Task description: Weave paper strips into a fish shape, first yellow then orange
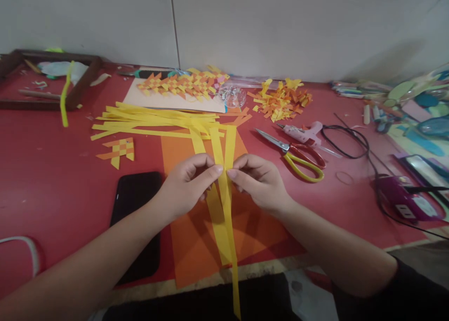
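Observation:
Long yellow paper strips (227, 209) hang between my two hands above orange paper sheets (196, 237). My left hand (196, 178) pinches one strip between thumb and fingers. Close beside it, my right hand (257, 181) pinches another upright strip the same way; the thumb tips nearly meet. Below my hands the strips overlap, and one end hangs past the table's front edge. A wider yellow strip (217, 223) lies behind them on the orange paper. More yellow strips (140, 117) are piled beyond my left hand.
A woven paper fish (122, 150) and a black phone (136, 218) lie left. Scissors (291, 153), a pink glue gun (305, 131) and a cable (368, 155) are right. Behind are woven pieces (182, 83), folded scraps (280, 99) and a dark frame (82, 87).

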### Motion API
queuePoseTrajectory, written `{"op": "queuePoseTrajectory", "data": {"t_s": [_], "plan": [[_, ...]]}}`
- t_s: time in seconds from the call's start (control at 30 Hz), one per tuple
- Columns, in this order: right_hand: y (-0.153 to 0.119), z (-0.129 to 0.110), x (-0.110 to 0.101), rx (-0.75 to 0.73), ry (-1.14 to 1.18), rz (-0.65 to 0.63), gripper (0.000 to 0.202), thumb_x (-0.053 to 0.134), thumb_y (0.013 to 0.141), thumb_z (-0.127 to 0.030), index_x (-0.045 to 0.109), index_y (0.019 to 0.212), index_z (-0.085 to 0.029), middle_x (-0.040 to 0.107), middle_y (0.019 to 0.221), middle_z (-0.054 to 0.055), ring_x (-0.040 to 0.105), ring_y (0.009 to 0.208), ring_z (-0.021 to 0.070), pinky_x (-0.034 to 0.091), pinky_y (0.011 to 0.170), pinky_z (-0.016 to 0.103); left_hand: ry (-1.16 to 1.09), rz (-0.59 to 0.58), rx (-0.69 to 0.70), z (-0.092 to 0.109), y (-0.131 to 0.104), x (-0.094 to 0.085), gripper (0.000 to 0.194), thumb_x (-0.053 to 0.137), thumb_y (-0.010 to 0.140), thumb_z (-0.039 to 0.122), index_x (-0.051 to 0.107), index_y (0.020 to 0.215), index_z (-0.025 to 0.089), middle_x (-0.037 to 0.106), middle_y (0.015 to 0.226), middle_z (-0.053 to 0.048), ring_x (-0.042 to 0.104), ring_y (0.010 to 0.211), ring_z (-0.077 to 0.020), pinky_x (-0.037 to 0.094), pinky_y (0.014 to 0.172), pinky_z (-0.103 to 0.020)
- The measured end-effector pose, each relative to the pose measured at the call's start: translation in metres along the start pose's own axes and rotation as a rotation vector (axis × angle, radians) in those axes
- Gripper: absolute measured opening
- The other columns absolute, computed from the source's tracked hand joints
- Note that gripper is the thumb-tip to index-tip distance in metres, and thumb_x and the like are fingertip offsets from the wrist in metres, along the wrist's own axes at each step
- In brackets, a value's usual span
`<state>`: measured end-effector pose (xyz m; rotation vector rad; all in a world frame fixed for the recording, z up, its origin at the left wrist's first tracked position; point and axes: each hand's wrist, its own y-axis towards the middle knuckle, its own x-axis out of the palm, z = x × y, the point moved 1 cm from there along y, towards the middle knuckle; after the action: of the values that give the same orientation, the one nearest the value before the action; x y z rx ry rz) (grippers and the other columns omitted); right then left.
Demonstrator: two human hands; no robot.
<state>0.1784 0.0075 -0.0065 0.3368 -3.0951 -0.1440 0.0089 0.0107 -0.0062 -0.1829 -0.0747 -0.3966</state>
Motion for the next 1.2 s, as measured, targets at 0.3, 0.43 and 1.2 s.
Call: {"op": "queuePoseTrajectory", "data": {"t_s": [0.3,0.43,1.2], "plan": [[-0.001,0.001,0.001,-0.020,0.032,0.069,0.022,0.072,0.079,-0.031,0.056,0.069,-0.019,0.051,0.053,-0.006,0.042,0.044,0.0061,0.030,0.041,0.022,0.014,0.028,-0.033,0.002,0.000,-0.001,0.029,0.057,0.089,0.040,0.049,0.071,0.019,0.045,0.059,0.006,0.043,0.045,-0.0056,0.039,0.044,-0.018],[0.000,0.004,-0.001,0.041,0.107,0.099,0.021,0.072,0.079,-0.031,0.057,0.071,-0.019,0.051,0.052,-0.006,0.042,0.042,0.0063,0.030,0.040,0.021,0.118,-0.034,-0.016,0.007,-0.001,0.001,0.026,0.056,0.088,0.036,0.051,0.070,0.018,0.045,0.060,0.006,0.043,0.047,-0.0062,0.037,0.045,-0.019],[-0.002,0.001,0.001,-0.016,0.039,0.038,0.021,0.071,0.080,-0.030,0.058,0.068,-0.020,0.050,0.053,-0.006,0.042,0.046,0.0072,0.030,0.042,0.023,0.035,-0.007,-0.017,0.004,-0.001,0.000,0.023,0.058,0.089,0.034,0.052,0.072,0.019,0.043,0.059,0.006,0.041,0.050,-0.0064,0.040,0.046,-0.016]]}}
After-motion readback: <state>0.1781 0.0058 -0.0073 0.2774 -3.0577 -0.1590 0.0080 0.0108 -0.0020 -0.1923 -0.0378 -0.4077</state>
